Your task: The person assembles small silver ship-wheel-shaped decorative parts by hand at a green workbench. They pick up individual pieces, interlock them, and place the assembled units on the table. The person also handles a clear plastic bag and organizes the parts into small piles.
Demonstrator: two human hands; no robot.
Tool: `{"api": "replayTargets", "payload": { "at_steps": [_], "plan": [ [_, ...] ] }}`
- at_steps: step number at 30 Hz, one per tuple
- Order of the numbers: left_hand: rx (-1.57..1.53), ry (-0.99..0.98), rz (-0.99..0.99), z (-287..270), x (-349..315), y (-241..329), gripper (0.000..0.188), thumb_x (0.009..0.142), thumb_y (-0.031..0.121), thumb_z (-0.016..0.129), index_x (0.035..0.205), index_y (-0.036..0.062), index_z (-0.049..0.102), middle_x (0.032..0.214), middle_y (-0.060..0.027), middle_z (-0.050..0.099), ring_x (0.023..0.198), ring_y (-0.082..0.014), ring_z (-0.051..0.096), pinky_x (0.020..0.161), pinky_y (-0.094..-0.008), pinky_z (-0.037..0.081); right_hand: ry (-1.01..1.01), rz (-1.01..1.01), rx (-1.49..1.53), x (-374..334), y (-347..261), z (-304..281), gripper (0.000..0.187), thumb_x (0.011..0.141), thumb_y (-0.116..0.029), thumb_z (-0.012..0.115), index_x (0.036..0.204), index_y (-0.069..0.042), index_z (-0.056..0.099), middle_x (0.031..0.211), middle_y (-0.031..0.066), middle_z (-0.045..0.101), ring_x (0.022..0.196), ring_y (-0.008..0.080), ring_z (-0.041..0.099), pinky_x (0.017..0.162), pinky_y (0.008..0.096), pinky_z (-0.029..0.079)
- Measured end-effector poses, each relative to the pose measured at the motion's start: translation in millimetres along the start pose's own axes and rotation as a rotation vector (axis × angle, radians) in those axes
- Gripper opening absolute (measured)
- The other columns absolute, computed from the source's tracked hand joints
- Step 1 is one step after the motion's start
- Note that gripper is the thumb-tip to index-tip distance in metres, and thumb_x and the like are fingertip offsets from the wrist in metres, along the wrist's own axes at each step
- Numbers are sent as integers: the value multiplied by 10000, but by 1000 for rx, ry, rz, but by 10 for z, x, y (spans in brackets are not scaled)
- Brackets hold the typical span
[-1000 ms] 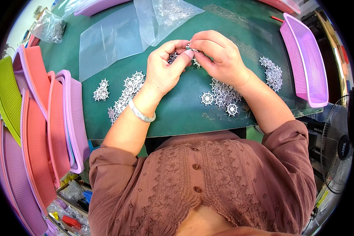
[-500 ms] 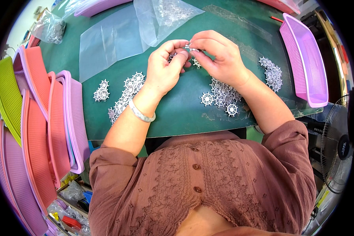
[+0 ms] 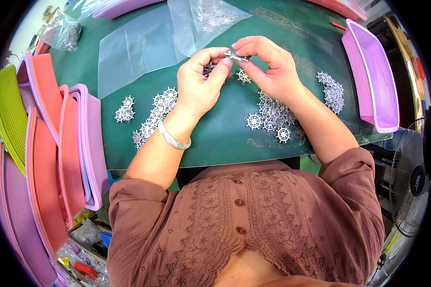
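Observation:
Above the middle of the green table, my left hand (image 3: 203,79) and my right hand (image 3: 269,64) pinch a small silver ship's-wheel charm (image 3: 235,56) between them, seen nearly edge-on. More dark metal charms (image 3: 209,69) are tucked in the curled fingers of my left hand. One loose charm (image 3: 243,76) lies on the table just below the right fingers. A heap of silver charms (image 3: 275,115) spreads under my right wrist. Beside my left forearm runs another heap (image 3: 159,112), and a small cluster (image 3: 125,110) sits further left.
Another charm cluster (image 3: 331,91) lies right of my right forearm, near a purple basket (image 3: 372,76). Clear plastic bags (image 3: 139,55) lie at the back. Stacked pink, purple and green baskets (image 3: 45,143) crowd the left edge. A fan (image 3: 409,177) stands at the right.
The charm between my hands has turned and shows more of itself. My right hand has shifted slightly right, and my left hand slightly left, uncovering more of the loose charm below.

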State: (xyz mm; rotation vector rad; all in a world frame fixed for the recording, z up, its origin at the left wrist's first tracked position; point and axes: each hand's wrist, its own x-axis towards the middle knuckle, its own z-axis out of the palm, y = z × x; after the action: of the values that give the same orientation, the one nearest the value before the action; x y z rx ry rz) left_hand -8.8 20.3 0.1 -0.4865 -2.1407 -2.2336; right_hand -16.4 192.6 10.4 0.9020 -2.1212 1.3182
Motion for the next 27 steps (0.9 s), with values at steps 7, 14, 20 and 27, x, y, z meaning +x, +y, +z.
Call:
{"api": "replayTargets", "payload": {
  "at_steps": [7,14,20,27],
  "plan": [
    [44,17,91,3,-13,10,199,842,27,601,1040,5,609,862,-31,628,701,-79,588,601,-190,459,9,-8,-40,4,24,-4,175,721,42,645,878,-16,597,940,109,621,831,214,625,704,278,510],
    [259,-3,195,-91,57,6,153,822,41,638,971,7,646,841,-25,630,698,-73,568,618,-198,450,-108,48,-2,11,62,-20,226,721,-21,671,937,-37,608,949,99,617,835,232,614,698,302,500],
    [902,-184,-41,-393,135,299,130,781,112,629,849,5,659,682,-106,609,626,-157,577,608,-276,457,-448,203,-261,17,174,-212,376,693,-176,723,1025,-41,609,988,106,590,984,288,531,875,369,431],
    [1341,-232,-137,-488,109,319,156,773,148,609,840,15,655,654,-142,605,603,-221,593,582,-318,457,-616,199,-332,-5,152,-244,319,674,-120,726,949,-27,595,949,100,563,954,273,521,823,360,439]
  ]
}}
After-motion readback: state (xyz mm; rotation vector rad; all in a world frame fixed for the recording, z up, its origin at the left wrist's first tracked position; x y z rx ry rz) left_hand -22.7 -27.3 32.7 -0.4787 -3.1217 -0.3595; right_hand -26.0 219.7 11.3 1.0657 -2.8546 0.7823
